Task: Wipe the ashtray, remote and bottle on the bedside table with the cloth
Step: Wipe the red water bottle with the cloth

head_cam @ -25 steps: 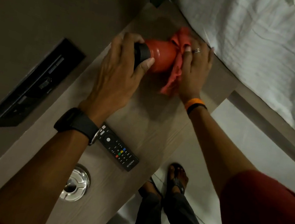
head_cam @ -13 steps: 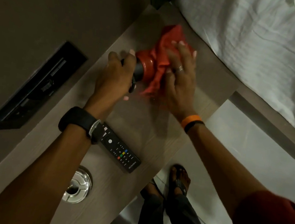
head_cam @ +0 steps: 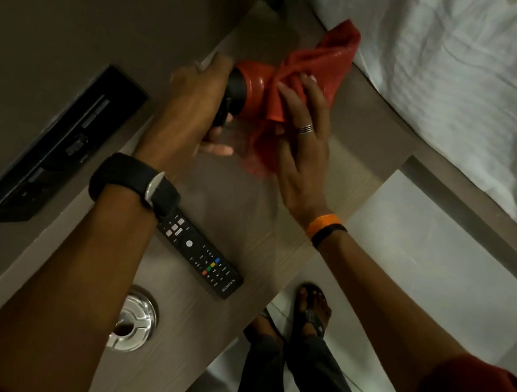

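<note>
A red bottle [head_cam: 253,90] with a black cap is held above the wooden bedside table [head_cam: 265,231]. My left hand [head_cam: 194,99] grips its cap end. My right hand [head_cam: 301,134] presses a red cloth [head_cam: 320,62] around the bottle's body, which hides most of it. The black remote [head_cam: 202,256] lies on the table near my left wrist. A shiny metal ashtray [head_cam: 135,319] sits at the table's near end, partly behind my left forearm.
A white bed cover [head_cam: 475,78] runs along the right of the table. A black wall panel [head_cam: 53,147] is set in the wall on the left. My sandalled feet [head_cam: 309,310] stand on the pale floor by the table's edge.
My right hand has slid the cloth along the bottle's body toward the cap and turned around it. The left hand has shifted its grip on the cap. Remote and ashtray lie unmoved.
</note>
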Demonstrator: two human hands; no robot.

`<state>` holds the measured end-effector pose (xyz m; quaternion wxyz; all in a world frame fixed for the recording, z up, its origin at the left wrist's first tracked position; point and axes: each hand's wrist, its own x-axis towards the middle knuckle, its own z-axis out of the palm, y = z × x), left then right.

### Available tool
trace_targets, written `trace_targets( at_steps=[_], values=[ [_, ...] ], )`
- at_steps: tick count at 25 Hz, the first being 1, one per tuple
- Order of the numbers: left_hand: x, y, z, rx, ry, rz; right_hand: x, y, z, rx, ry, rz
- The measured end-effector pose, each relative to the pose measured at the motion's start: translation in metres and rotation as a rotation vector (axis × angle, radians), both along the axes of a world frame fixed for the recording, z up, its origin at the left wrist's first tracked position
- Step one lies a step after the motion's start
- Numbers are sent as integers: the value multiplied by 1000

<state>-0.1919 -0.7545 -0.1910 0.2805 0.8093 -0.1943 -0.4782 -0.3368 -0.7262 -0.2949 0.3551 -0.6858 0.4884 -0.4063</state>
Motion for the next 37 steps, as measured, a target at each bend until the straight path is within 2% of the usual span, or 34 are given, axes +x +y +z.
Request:
trace_targets(
  at_steps=[2, 4, 5, 7, 9, 11, 13, 16, 18, 20, 22, 25, 28, 32, 35, 37],
  values=[
    [3, 1, 7, -21, 64, -48, -12, -10, -3, 76, 9, -70],
    [5, 1, 14, -87, 42, -78, -29, -26, -2, 173, 12, -169],
    [5, 1, 18, -139, -29, -105, -40, -34, 1, 205, 24, -218],
    [2, 4, 23, -272, -291, -222, -61, -47, 10, 156, 88, -239],
    [2, 9, 28, -408, -580, -349, -72, -50, 13, 67, 237, -108],
    [6, 11, 32, -483, -788, -423, -63, -43, 3, 233, 491, 97],
    [11, 11, 36, -502, -892, -462, -39, -30, -19, 367, 717, 128],
    [10, 11, 37, -519, -1010, -486, 1, -17, -41, 216, 733, 83],
    [5, 12, 40, -535, -1080, -501, 11, -1, -51, 14, 786, 325],
    [1, 9, 45, -544, -1080, -514, -4, 15, -56, -139, 816, 639],
    [-4, 7, 47, -546, -1036, -548, -39, 29, -55, -189, 808, 887],
    [-17, 8, 43, -522, -987, -595, -105, 32, -46, -178, 831, 1068],
    [-31, 15, 37, -481, -931, -626, -152, 29, -36, -123, 760, 983],
    [-49, 22, 39, -428, -967, -659, -172, 43, -17, -131, 703, 820],
    [-61, 25, 42, -351, -946, -670, -172, 49, 4, 39, 631, 740],
    [-67, 25, 44, -300, -943, -661, -174, 51, 17, 258, 568, 636]
  ],
)
